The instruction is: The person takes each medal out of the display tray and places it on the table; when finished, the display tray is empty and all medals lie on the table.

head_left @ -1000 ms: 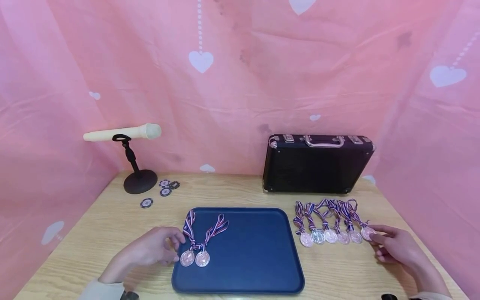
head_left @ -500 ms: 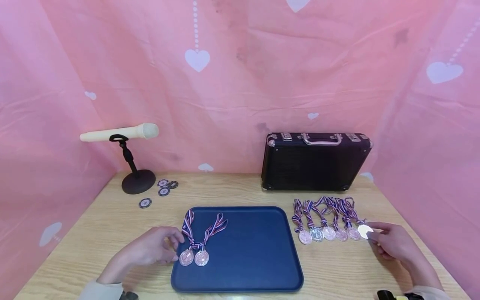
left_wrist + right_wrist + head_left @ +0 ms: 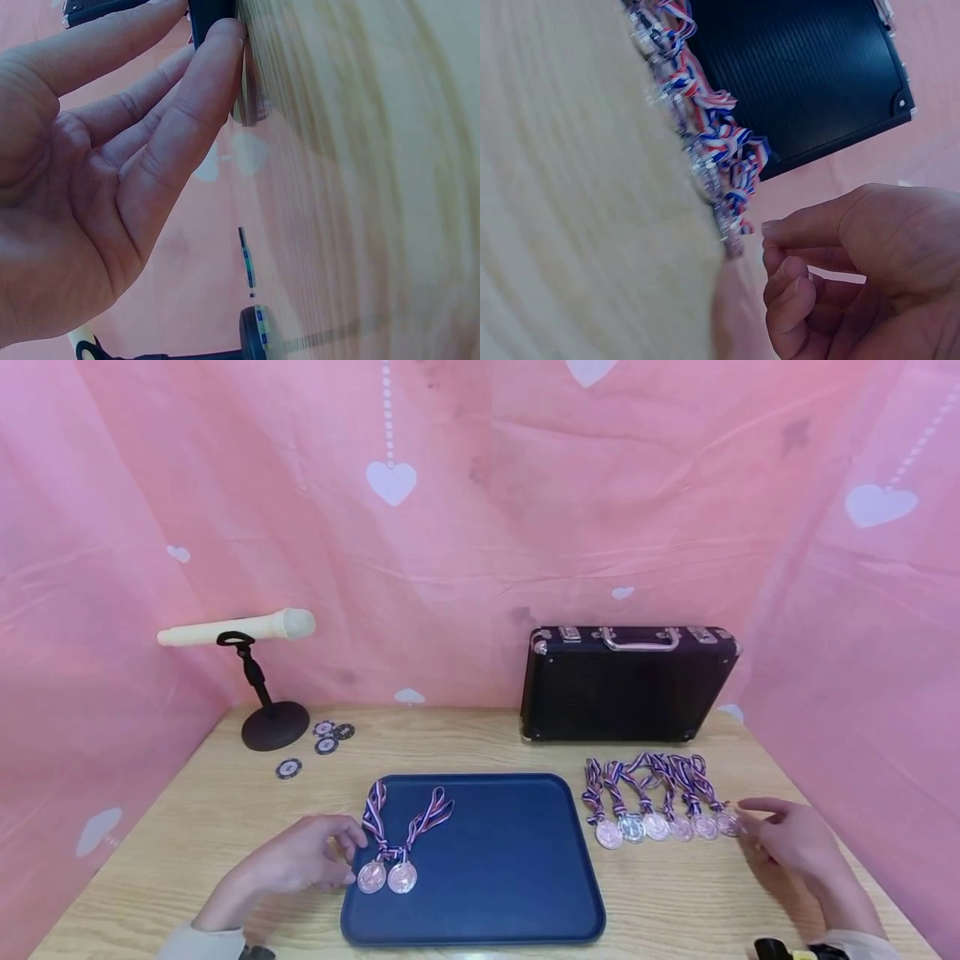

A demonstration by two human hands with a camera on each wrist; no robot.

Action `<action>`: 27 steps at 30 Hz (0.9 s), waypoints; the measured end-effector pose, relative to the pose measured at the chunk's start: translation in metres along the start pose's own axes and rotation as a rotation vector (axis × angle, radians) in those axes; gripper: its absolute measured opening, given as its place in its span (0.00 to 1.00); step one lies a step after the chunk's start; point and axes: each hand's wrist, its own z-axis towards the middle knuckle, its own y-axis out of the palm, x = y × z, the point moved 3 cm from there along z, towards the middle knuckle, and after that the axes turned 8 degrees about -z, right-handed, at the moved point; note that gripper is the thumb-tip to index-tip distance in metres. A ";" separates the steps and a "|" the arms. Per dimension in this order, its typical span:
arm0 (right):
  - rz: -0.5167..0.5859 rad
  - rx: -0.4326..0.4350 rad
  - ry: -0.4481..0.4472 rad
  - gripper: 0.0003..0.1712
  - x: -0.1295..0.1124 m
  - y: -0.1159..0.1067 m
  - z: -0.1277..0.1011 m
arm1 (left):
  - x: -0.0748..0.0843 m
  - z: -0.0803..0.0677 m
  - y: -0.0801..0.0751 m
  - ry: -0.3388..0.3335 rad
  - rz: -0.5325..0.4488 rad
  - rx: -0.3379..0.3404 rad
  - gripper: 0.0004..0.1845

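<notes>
A blue tray [image 3: 510, 893] lies on the table, with two ribboned medals, one medal [image 3: 371, 877] beside another medal [image 3: 402, 877], near its left side. My left hand [image 3: 311, 856] holds the tray's left rim between thumb and fingers; in the left wrist view the fingertips [image 3: 226, 31] meet the dark edge. To the right of the tray lies a row of several medals on striped ribbons, the rightmost being this medal [image 3: 727, 824]. My right hand [image 3: 791, 839] hovers just right of it, fingers loosely bent and holding nothing. A small gap shows in the right wrist view.
A black briefcase [image 3: 626, 689] stands behind the medal row. At the back left, a white microphone [image 3: 236, 629] rests on a black stand [image 3: 276, 725], with several poker chips [image 3: 326, 745] nearby. A pink curtain [image 3: 480, 543] encloses the table.
My right hand has let go of the rightmost medal, which now lies flat at the row's end. The hand has drawn slightly away. My left hand stays at the tray's rim.
</notes>
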 end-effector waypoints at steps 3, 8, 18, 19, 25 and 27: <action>-0.016 0.040 -0.031 0.29 -0.011 -0.003 -0.002 | -0.001 -0.002 -0.001 -0.005 0.003 0.002 0.19; -0.076 0.169 -0.125 0.25 -0.045 -0.004 -0.009 | -0.001 -0.001 -0.002 -0.002 0.015 -0.006 0.18; -0.031 0.127 -0.258 0.20 -0.148 0.025 -0.019 | 0.000 0.000 -0.005 0.016 0.014 -0.007 0.19; -0.010 0.105 -0.268 0.20 -0.158 0.029 -0.019 | 0.000 0.000 -0.004 0.013 0.013 -0.005 0.19; 0.095 -0.039 -0.293 0.19 -0.214 0.069 -0.023 | 0.001 0.001 -0.002 -0.010 0.010 0.006 0.19; 0.124 -0.077 -0.295 0.18 -0.230 0.083 -0.025 | 0.002 0.002 -0.002 -0.014 0.016 0.009 0.19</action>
